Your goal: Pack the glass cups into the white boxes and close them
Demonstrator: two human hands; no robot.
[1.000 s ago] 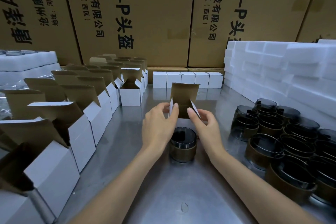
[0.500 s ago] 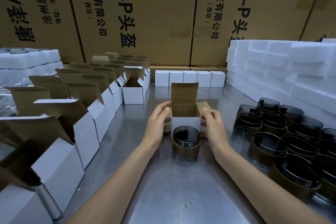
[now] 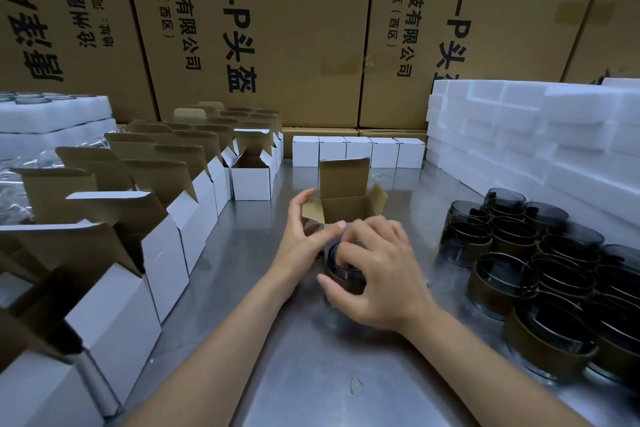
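Biggest thing in view is the wall of big brown printed cardboard cartons [image 3: 277, 28] across the far side. Everything sits on a shiny grey metal tabletop [image 3: 311, 374]. On the right there's a tall stack of white foam blocks [image 3: 536, 135], and far left more white foam trays [image 3: 52, 114] with glass rims poking out of the top one. Down the left side runs a long row of open white boxes with brown insides [image 3: 166, 239], flaps standing up, from near to far. On the near right there's a crowd of dark smoky glass cups with brown bands [image 3: 540, 274] packed close together. At the far edge, five small closed white boxes [image 3: 358, 152] stand in a line, touching each other.

Middle of the tabletop: one open white box with a brown lining [image 3: 344, 198], lid flap upright and side flaps spread out. Just in front of it, on the near side, is the single dark glass cup with a brown band [image 3: 346, 276], upright on the tabletop and not in the box yet.

Right hand [image 3: 377, 274] is wrapped over the cup, fingers curled around its rim and thumb on the near side, so it's gripping it. Left hand [image 3: 304, 236] is spread loose, fingers touching the box's left flap, thumb reaching toward the cup, nothing clamped.
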